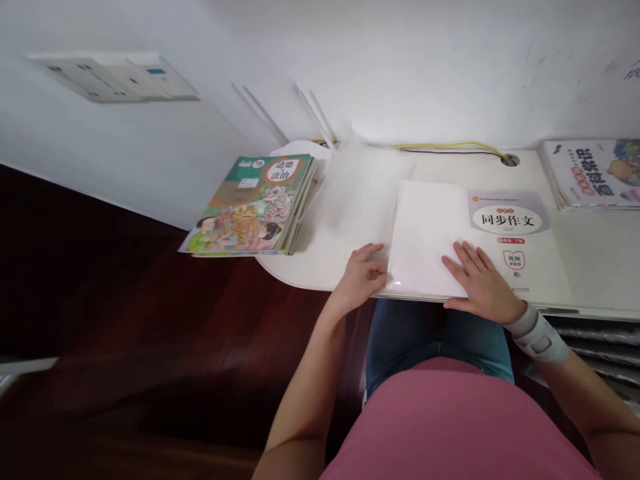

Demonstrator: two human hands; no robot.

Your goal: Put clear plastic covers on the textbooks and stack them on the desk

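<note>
A book (515, 267) with a purple-topped cover lies on the white table, and a blank white panel (427, 233) extends to its left. My right hand (477, 283) rests flat across the panel and the cover, fingers spread. At the panel's lower left corner, my left hand (363, 275) has its thumb and fingers pinched together on what looks like the edge of a clear plastic book cover. Glare shows near those fingertips. Behind the left hand, a see-through plastic sheet (367, 187) stands partly raised and blurred.
A stack of colourful textbooks (255, 207) overhangs the table's (300, 270) rounded left end. Another book pile (595, 175) sits at the right. A yellow cable (450, 145) runs along the wall to a hole (511, 160). Wall sockets (117, 77) are at the upper left.
</note>
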